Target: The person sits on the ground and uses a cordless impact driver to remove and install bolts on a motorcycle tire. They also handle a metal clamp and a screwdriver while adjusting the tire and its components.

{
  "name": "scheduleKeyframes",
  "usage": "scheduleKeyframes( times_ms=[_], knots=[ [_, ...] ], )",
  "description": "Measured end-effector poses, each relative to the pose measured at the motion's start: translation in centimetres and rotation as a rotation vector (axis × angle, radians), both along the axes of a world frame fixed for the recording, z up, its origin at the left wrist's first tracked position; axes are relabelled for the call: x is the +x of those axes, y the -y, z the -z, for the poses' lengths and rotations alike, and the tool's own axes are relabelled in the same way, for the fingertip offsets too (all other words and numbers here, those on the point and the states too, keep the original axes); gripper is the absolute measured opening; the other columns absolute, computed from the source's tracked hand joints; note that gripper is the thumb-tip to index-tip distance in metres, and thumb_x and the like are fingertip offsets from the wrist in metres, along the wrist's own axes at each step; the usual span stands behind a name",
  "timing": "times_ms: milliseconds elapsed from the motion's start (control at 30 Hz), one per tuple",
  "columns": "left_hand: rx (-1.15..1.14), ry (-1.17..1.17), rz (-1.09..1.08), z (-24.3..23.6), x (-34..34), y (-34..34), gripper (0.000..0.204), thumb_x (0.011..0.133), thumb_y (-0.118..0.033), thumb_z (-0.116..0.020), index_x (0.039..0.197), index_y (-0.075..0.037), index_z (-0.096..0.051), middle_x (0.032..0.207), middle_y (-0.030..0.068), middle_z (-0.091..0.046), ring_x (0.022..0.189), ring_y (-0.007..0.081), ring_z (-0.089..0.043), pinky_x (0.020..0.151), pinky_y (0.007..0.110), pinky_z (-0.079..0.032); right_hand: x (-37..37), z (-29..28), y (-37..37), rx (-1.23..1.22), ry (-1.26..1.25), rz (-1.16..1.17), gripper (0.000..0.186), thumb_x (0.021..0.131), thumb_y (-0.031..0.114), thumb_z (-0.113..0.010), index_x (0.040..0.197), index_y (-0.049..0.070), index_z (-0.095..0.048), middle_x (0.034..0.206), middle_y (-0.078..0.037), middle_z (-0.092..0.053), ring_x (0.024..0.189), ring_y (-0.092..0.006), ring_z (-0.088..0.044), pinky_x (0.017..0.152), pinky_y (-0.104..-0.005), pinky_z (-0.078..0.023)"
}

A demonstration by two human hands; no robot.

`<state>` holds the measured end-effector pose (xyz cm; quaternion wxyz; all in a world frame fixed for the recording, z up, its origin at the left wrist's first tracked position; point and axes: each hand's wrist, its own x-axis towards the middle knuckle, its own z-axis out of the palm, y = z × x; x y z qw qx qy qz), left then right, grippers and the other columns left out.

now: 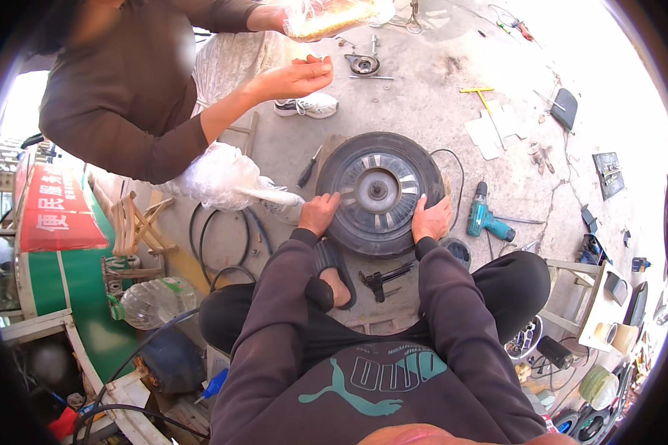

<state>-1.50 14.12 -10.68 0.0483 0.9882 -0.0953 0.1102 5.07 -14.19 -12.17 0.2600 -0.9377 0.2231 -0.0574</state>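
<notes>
A small black-tyred wheel (358,211) with a silver-and-dark hub lies flat on the ground before me, its axle pointing up. A thin black cable (462,172) runs out from its right side. At the wheel's near left edge, my left hand (319,214) is closed with its fingers against the tyre. My right hand (432,219) grips the tyre's near right edge, thumb over the sidewall. Just right of it lies a teal cordless drill (482,216). A dark hammer-like tool (381,283) lies between the wheel and my lap.
Another person's hand (295,77) hovers beyond the wheel; their other hand holds a clear bag (332,19) with something yellow. Around lie a screwdriver (308,169), a yellow T-handle tool (485,107), a black hose (215,237), a plastic jug (156,300) and a wooden stool (580,289).
</notes>
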Motion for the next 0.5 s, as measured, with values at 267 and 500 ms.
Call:
scheduleKeyframes(
  times_ms=[267, 500],
  knots=[
    [0.038, -0.027, 0.159, 0.5, 1.5, -1.2, 0.009, 0.091, -0.02, -0.063, 0.09, -0.013, -0.057, 0.076, 0.0052, -0.061, 0.07, 0.0246, -0.067, 0.055, 0.04, -0.054, 0.2, 0.1, 0.1, -0.011, 0.002, -0.005, 0.069, 0.087, 0.043, -0.068, 0.133, -0.005, -0.049, 0.128, -0.026, -0.06, 0.123, -0.0409, -0.053, 0.104, -0.0486, -0.042],
    [0.054, -0.016, 0.269, 1.2, 2.4, -2.1, 0.009, 0.086, -0.011, -0.062, 0.09, -0.01, -0.054, 0.076, 0.0066, -0.058, 0.069, 0.0237, -0.065, 0.059, 0.037, -0.053, 0.4, 0.8, 0.2, -0.01, -0.044, 0.003, 0.077, 0.088, 0.047, -0.066, 0.14, -0.006, -0.045, 0.135, -0.028, -0.056, 0.127, -0.0414, -0.052, 0.108, -0.0473, -0.041]
  ],
)
